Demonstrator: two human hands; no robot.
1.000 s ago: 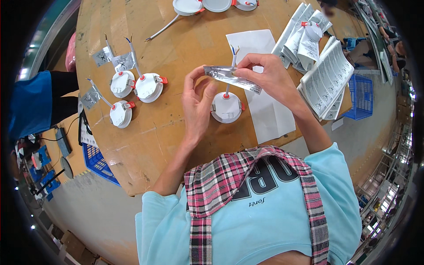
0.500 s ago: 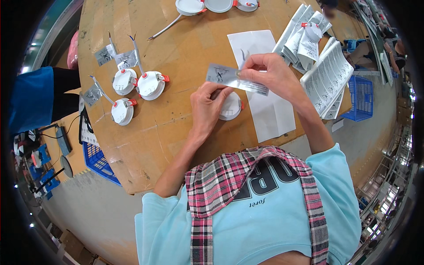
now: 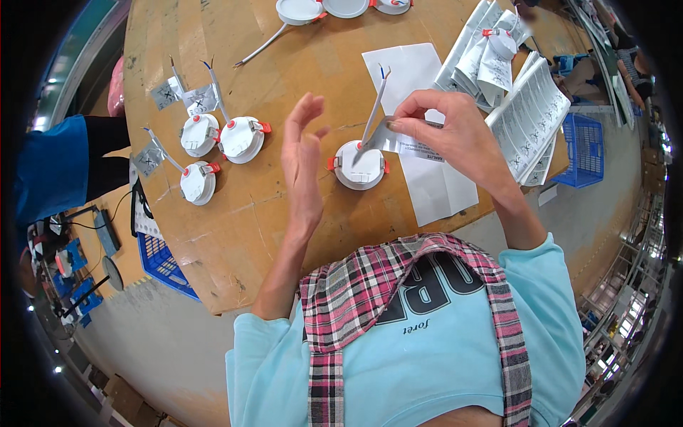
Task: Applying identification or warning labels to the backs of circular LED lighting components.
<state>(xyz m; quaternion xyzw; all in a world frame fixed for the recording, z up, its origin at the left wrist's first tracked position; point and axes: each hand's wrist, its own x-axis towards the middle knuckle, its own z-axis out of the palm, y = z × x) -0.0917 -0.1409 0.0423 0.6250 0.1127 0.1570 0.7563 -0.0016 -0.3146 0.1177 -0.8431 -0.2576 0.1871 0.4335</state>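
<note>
A round white downlight (image 3: 360,171) with red-tipped spring clips lies on the table in front of me. Its white cable (image 3: 374,108) rises from it, ending in bare coloured wires. My right hand (image 3: 459,135) pinches a silver printed label (image 3: 385,137) between thumb and fingers, just right of the cable. The label's free end hangs over the downlight; whether it touches the cable I cannot tell. My left hand (image 3: 303,171) is raised left of the downlight, fingers stretched and thumb apart, holding nothing. Under the right hand lies a creased white paper sheet (image 3: 435,192).
Several downlights (image 3: 242,139) with labelled cables sit to the left, and more white lamps (image 3: 345,7) at the far edge. Label sheets (image 3: 525,121) are stacked right, another small downlight (image 3: 501,44) on them. Blue baskets (image 3: 583,149) stand beside the table. A person in blue (image 3: 53,164) is at left.
My left hand has let go near the downlight and lifted away left, opening. The label in my right hand has swung down and bent, uncovering the cable and the downlight.
</note>
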